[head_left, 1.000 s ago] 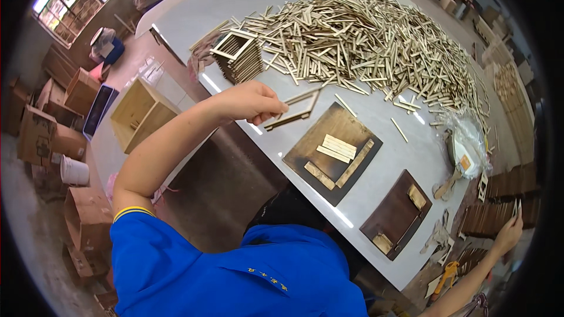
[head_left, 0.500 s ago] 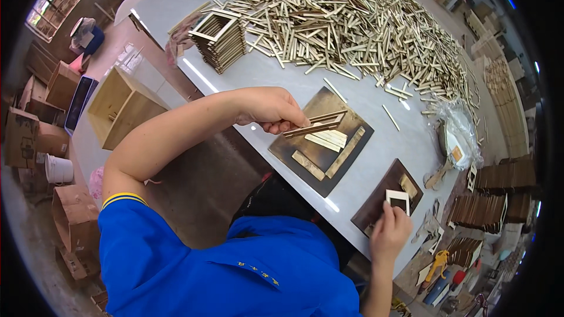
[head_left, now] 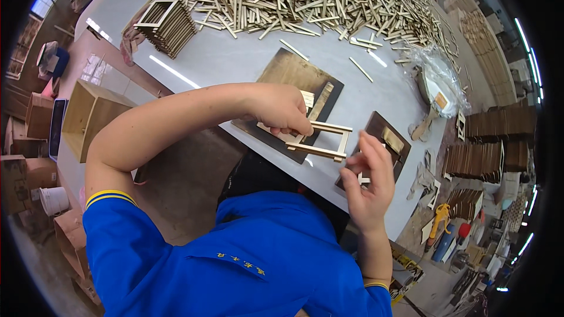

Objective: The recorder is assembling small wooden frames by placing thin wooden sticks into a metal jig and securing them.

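My left hand is closed on one end of a small rectangular wooden frame, held level above the table edge. My right hand is beside the frame's far end, its fingers apart and curved. A pale piece shows between those fingers, over the dark board; it seems to lie there, mostly hidden. Beneath my left hand lies a larger wooden board with a raised strip fixed along one side. Pale sticks rest on it, partly covered by my hand.
A big heap of thin wooden sticks covers the table's far side. A stack of frames stands at the far left. Plastic wrapping and a brush lie on the right. A wooden box stands left.
My left hand has brought its frame rightward and turned it flatter. My right hand has moved up toward it, its fingers now apart, no longer pinching the small frame. The view has shifted.
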Motion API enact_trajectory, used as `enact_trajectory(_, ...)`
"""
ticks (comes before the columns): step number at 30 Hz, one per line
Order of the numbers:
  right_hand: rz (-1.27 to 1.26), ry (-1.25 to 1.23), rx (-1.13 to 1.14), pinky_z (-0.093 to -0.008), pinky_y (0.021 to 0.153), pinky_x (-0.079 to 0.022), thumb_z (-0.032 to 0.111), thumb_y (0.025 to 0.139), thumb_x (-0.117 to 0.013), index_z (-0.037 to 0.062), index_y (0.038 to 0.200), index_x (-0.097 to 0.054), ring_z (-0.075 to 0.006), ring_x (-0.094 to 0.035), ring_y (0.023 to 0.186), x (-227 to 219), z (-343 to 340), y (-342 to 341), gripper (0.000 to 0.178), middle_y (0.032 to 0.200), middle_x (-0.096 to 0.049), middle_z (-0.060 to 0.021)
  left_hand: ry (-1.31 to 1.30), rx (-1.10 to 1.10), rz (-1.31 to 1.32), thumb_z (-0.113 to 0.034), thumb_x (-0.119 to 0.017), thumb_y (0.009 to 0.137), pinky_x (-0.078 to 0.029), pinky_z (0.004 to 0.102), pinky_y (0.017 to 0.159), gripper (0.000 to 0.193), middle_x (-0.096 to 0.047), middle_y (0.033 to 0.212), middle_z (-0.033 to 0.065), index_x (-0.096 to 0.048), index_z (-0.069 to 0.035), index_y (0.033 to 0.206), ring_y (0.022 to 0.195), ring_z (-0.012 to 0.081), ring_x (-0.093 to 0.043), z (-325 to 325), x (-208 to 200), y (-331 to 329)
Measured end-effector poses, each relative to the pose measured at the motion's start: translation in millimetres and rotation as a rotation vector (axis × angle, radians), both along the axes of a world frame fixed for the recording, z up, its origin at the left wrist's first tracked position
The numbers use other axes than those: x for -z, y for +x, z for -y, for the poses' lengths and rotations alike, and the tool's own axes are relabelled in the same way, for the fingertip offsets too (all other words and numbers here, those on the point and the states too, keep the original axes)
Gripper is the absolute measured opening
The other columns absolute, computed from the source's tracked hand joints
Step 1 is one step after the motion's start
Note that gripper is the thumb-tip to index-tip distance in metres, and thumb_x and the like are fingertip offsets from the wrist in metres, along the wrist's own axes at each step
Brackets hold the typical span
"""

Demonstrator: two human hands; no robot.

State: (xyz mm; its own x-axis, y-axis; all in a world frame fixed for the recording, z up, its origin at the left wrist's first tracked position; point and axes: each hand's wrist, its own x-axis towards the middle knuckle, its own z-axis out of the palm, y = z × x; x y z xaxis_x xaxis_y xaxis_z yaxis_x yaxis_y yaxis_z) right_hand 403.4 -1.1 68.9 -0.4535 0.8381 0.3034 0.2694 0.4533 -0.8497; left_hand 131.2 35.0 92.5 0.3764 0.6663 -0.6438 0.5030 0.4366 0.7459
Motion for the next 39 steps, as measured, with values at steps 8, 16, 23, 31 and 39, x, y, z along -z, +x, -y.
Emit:
enact_trajectory(8, -0.096, -0.021, -0.078, -0.0248, 0.077, -0.054, -0.007, 0.092, -0.067, -0.0017, 0.122, -0.069, -0.0166, -0.062, 0.095, 28, -3, 9, 0.031, 0.132, -0.061, -0.0137, -0.051, -0.078, 0.171, -0.017, -0.064, 0.096, -0.045, 0.0225, 0.057, 0.018, -0.069, 0.075, 0.0047, -0.071, -0.006, 0.085, 0.063, 0.0125, -0.064, -1, 18, 10)
enact_trajectory(16, -0.354, -0.171, 0.067, -0.0257, 0.081, -0.057, -0.004, 0.097, -0.067, -0.0014, 0.118, -0.068, -0.0181, -0.066, 0.099, 45, 3, 3, 0.021, 0.127, -0.061, -0.0137, 0.229, -0.673, 0.727, -0.005, -0.060, 0.097, -0.052, 0.0230, 0.077, 0.029, -0.069, 0.112, 0.0104, -0.064, -0.002, 0.125, 0.088, 0.0156, -0.067, 52, 52, 48)
enact_trajectory(23, -0.355, -0.239, 0.038, -0.0274, 0.084, -0.056, -0.004, 0.097, -0.067, -0.0001, 0.119, -0.066, -0.0205, -0.066, 0.102, 49, 5, 0, 0.022, 0.128, -0.061, -0.0142, 0.400, -0.722, 0.791, 0.006, -0.065, 0.093, -0.052, 0.0264, 0.094, 0.055, -0.060, 0.134, 0.0138, -0.050, -0.002, 0.146, 0.111, 0.0166, -0.062, 68, 51, 78)
enact_trajectory(31, -0.218, -0.002, 0.084, -0.0310, 0.086, -0.053, -0.005, 0.090, -0.070, 0.0014, 0.116, -0.068, -0.0231, -0.064, 0.104, 52, 1, 6, 0.027, 0.125, -0.064, -0.0141, 0.370, -0.707, 0.769, 0.005, -0.066, 0.094, -0.051, 0.0276, 0.096, 0.062, -0.062, 0.131, 0.0124, -0.042, -0.006, 0.150, 0.112, 0.0164, -0.061, 64, 53, 89)
enact_trajectory(39, -0.215, -0.024, 0.108, -0.0321, 0.086, -0.052, -0.006, 0.085, -0.072, 0.0021, 0.114, -0.070, -0.0242, -0.064, 0.102, 48, 0, 7, 0.030, 0.122, -0.066, -0.0139, 0.441, -0.714, 0.766, 0.007, -0.063, 0.092, -0.052, 0.0274, 0.090, 0.062, -0.063, 0.130, 0.0158, -0.042, -0.009, 0.149, 0.112, 0.0213, -0.066, 59, 62, 98)
